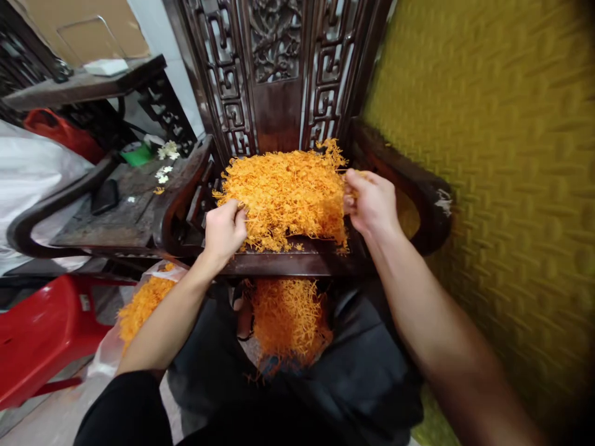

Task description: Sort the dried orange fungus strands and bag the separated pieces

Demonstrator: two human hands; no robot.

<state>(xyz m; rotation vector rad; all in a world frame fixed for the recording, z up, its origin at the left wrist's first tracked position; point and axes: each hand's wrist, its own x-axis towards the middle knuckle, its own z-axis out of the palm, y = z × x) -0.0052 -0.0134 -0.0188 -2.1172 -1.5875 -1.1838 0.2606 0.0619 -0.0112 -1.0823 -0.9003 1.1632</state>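
A thick heap of orange, stringy, flower-like pieces (283, 192) lies on the seat of a dark carved wooden chair (297, 265). My left hand (225, 229) is closed at the heap's left front edge, its fingertips against the strands; what they pinch, if anything, is too small to name. At the heap's right side my right hand (370, 198) has its fingers curled round some orange strands, with thin stems reaching toward the heap. More orange strands (290, 316) hang or lie below the seat's front edge, between the dark-clad legs.
A plastic bag of orange pieces (144, 310) stands at the lower left beside a red plastic stool (46, 334). Left of the chair, a wooden side surface (121, 217) holds a dark object, white blossoms and a green item. A yellow textured surface (488, 155) rises at right.
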